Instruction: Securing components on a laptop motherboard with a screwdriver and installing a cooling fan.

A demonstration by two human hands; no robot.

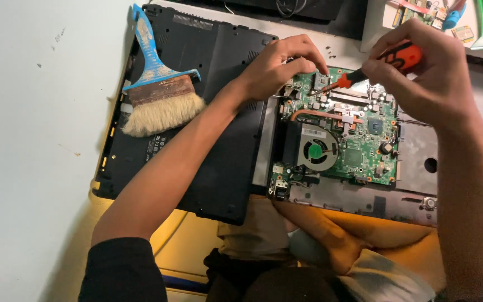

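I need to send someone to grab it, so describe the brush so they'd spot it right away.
Start at the black laptop base cover left of the green circuit board. The brush lies on that cover's left half, away from both hands. It alone has a worn blue handle and wide pale bristles.

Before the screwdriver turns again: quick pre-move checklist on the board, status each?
1. Right hand grips the screwdriver handle: ok.
2. Tip seated in a screw head: cannot tell, the tip is too small to see.
3. Left hand steadies the green board by the tip: ok.
4. Fan and copper pipe clear of both hands: ok.
5. Brush out of the way, on the black cover: ok.
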